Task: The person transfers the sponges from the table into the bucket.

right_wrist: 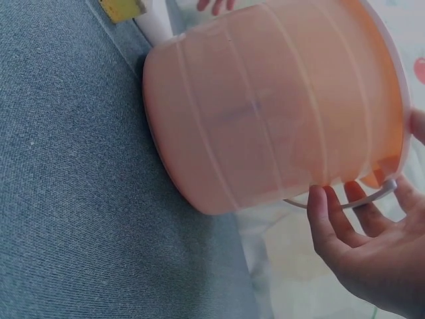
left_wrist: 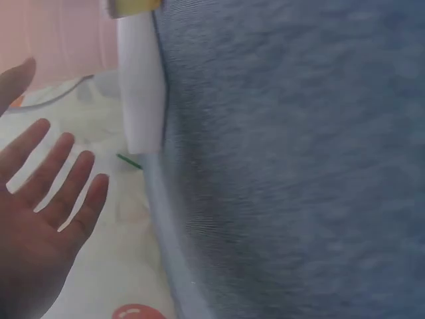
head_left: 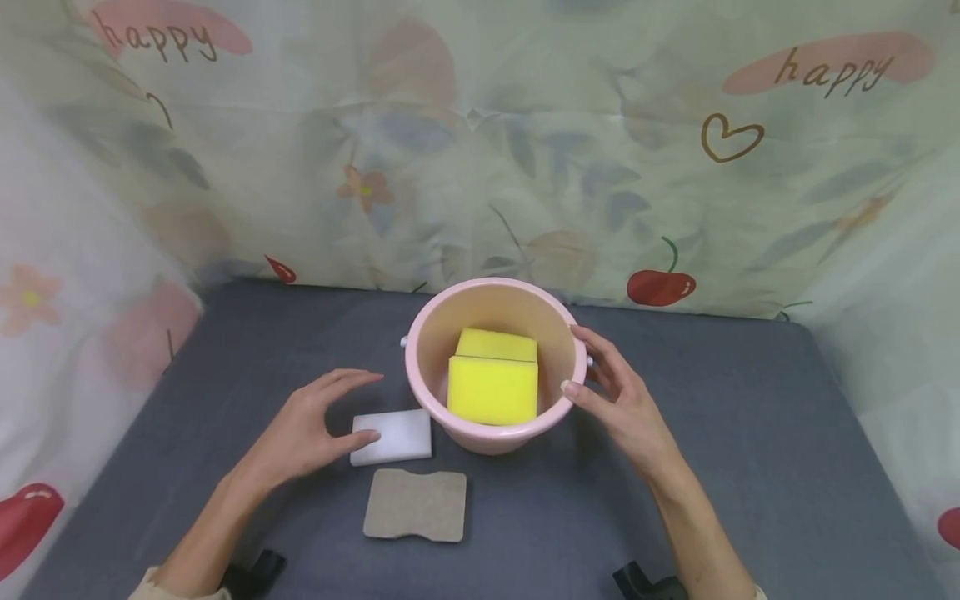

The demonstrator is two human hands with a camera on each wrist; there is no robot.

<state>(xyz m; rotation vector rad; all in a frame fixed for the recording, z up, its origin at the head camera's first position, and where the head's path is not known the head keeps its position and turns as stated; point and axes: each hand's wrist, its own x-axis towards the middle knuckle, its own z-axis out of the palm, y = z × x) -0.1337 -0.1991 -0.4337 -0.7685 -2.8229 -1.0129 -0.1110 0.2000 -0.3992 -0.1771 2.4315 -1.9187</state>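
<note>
A pink bucket (head_left: pixel 491 437) stands upright, with two yellow sponge-like blocks (head_left: pixel 493 392) inside it. My right hand (head_left: pixel 626 408) holds its right side, thumb on the rim and the other fingers against the outer wall by the handle (right_wrist: pixel 358 201). My left hand (head_left: pixel 303 429) is spread to the left of the bucket, apart from it, holding nothing. Its thumb shows over a white rectangular block (head_left: pixel 401 435) beside the bucket; in the left wrist view the hand stands clear of that block (left_wrist: pixel 141 86).
A grey-brown scouring sponge (head_left: pixel 416 504) with notched long sides and a yellow underside (right_wrist: pixel 123 8) lies in front of the white block. Everything stands on a dark grey cloth-covered table (head_left: pixel 540 533). A printed curtain (head_left: pixel 472 167) surrounds the back and sides.
</note>
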